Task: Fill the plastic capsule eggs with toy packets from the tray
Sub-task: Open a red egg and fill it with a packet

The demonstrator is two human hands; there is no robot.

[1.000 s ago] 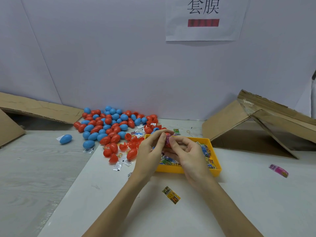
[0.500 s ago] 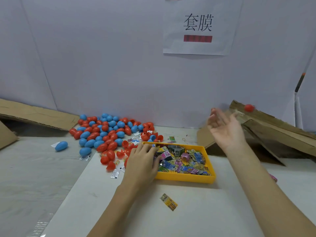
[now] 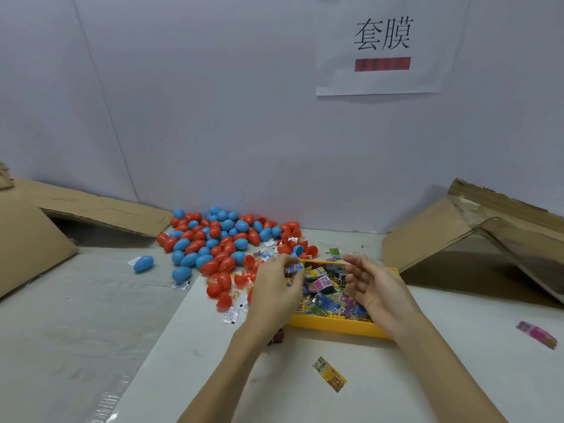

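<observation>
Dozens of red and blue capsule eggs (image 3: 219,239) lie heaped at ten o'clock from the yellow tray (image 3: 335,326) of toy packets (image 3: 326,288). Over it, left hand (image 3: 276,296) pinches a small packet (image 3: 295,268); right hand (image 3: 375,288) hovers slack, holding nothing.

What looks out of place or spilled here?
Several packets lie outside the yellow tray: a yellow packet on the table in front of it, a pink packet far right. One blue egg sits apart from the pile.
</observation>
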